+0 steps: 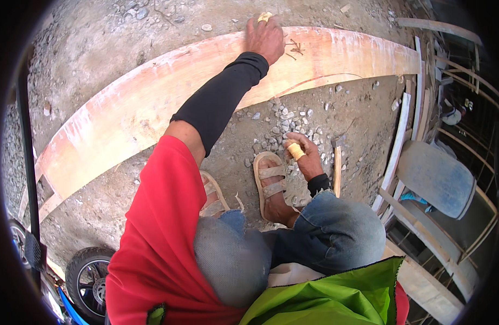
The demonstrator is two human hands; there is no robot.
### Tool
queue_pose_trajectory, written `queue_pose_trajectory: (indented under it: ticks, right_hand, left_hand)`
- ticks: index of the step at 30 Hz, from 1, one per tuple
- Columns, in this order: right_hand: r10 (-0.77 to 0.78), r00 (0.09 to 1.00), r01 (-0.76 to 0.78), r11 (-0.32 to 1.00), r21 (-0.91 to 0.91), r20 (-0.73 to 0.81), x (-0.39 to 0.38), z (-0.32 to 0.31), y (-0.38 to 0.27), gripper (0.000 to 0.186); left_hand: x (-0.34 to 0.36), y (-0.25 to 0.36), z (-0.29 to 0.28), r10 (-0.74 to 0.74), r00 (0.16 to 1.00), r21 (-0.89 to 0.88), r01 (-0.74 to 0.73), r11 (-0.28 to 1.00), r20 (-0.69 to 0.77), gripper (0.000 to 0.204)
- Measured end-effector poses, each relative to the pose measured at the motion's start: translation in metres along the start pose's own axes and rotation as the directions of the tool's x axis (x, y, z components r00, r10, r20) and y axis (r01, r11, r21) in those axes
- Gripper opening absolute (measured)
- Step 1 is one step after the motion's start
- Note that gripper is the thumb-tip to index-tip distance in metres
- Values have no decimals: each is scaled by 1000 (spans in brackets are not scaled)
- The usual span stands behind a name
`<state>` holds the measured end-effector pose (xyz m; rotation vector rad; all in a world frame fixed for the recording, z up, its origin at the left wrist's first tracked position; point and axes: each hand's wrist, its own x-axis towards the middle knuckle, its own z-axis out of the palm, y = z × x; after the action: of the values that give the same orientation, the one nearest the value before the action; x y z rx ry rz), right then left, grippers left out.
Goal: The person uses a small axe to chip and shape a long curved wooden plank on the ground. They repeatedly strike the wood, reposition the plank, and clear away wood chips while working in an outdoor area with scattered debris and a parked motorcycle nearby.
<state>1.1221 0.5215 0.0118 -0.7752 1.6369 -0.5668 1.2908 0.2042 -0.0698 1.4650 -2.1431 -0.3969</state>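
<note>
A long, curved plywood board (pixel 206 76) lies across the ground in front of me, with whitish smears along its far edge. My left hand (pixel 266 42) reaches over it, fingers bent round that far edge and yellow tape on one finger. Several thin nails (pixel 296 47) lie loose on the board just right of this hand. Lower down, beside my right sandal (pixel 270 181), my right hand (pixel 306 154) is close to the gravel. Its fingers are curled together, one wrapped in yellow tape; anything between them is hidden.
Loose gravel (pixel 284 122) is scattered between the board and my feet. A short wooden stick (pixel 337 170) lies right of my right hand. Long timber strips (pixel 393 151) and a worn plastic chair (pixel 436 176) stand at the right. A motorbike wheel (pixel 89 279) is at lower left.
</note>
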Motion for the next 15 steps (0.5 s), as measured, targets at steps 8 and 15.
queue_pose_trajectory:
  ticks: [8, 15]
  right_hand:
    - [-289, 662, -526, 478, -704, -691, 35, -179, 117, 50]
    - [-291, 745, -394, 535, -748, -601, 28, -225, 111, 49]
  left_hand:
    - [-164, -89, -178, -362, 929, -400, 305, 864, -74, 17]
    - [-318, -157, -293, -813, 481, -674, 485, 558, -327, 42]
